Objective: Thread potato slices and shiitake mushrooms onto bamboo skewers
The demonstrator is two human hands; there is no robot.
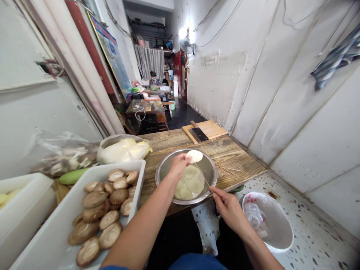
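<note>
The thin, round, pale slice (194,156) is up over the wide, shiny metal bowl (214,170). The left hand (180,165) pinches the slice between thumb and fingers, almost closed. The right hand (226,204), at the bowl's near right edge, pinches one end of a long, thin wooden stick (203,175), and the other end meets the slice. More pale round slices (189,183) lie in the bowl. Loose brown sticks (229,169) lie right of the bowl. Left of it is a white plastic tub (142,176) of brown mushrooms (97,199).

Wht tub (26,210) cut off @ L edge, cloth (336,60) @ R; bkgd person (155,80) too sm. for detail.
</note>
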